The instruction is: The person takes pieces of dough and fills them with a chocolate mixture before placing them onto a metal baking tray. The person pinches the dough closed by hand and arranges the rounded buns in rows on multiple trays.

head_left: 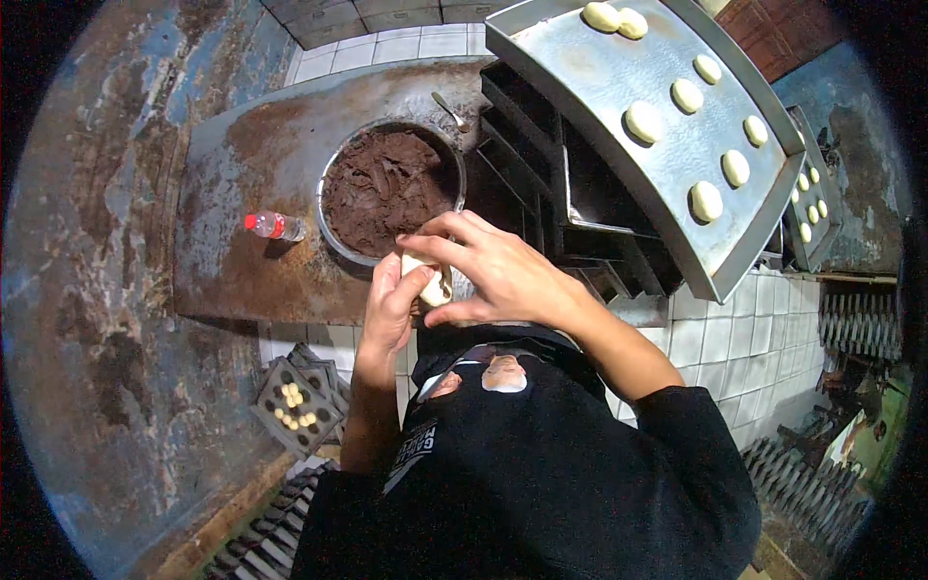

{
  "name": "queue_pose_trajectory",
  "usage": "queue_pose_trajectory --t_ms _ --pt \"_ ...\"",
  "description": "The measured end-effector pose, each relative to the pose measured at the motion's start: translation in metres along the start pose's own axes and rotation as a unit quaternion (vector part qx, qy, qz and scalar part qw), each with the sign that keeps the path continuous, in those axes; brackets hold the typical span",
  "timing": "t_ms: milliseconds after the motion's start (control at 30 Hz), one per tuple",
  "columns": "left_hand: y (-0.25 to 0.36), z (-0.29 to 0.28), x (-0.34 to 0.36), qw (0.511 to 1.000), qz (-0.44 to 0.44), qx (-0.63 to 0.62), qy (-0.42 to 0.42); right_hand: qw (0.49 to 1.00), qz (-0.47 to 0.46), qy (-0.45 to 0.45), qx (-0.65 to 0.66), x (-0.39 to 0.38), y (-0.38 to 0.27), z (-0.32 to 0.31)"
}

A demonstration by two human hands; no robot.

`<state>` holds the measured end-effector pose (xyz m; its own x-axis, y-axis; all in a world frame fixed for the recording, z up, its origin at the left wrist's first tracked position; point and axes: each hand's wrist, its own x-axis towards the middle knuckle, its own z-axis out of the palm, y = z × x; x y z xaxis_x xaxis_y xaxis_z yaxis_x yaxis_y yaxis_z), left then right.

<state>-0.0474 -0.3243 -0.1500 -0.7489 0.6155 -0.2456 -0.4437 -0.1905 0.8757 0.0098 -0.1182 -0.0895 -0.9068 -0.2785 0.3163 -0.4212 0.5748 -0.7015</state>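
My left hand [391,309] grips a piece of pale dough [433,288] with dark filling showing in its opening, thumb across it. My right hand [488,275] curls over the same dough, fingers and thumb pinched round its edges. Just beyond my hands sits a round metal bowl of dark brown paste [387,184], its lower rim partly behind my fingers. A spoon [454,114] lies on the metal worktop [237,164] beside the bowl.
A large tray [580,68] with several dough balls rests on stacked dark pans [594,193] at the right; another tray [812,251] of dough is farther right. A red-capped bottle [275,226] stands left of the bowl. Moulds with small dough pieces [300,406] lie lower left.
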Motion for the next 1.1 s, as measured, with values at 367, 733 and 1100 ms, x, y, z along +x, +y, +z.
queue_pose_trajectory --t_ms 367,733,1100 --pt "0.018 0.013 0.001 0.981 0.139 0.139 -0.005 0.93 0.198 0.116 0.286 0.001 0.001 0.002" --pt "0.033 0.02 0.003 0.994 -0.073 -0.077 -0.002 0.991 0.006 0.12 0.058 0.003 0.006 0.0" --pt "0.069 0.044 0.015 0.937 0.233 0.252 0.059 0.642 0.231 0.116 0.722 -0.008 0.007 0.041"
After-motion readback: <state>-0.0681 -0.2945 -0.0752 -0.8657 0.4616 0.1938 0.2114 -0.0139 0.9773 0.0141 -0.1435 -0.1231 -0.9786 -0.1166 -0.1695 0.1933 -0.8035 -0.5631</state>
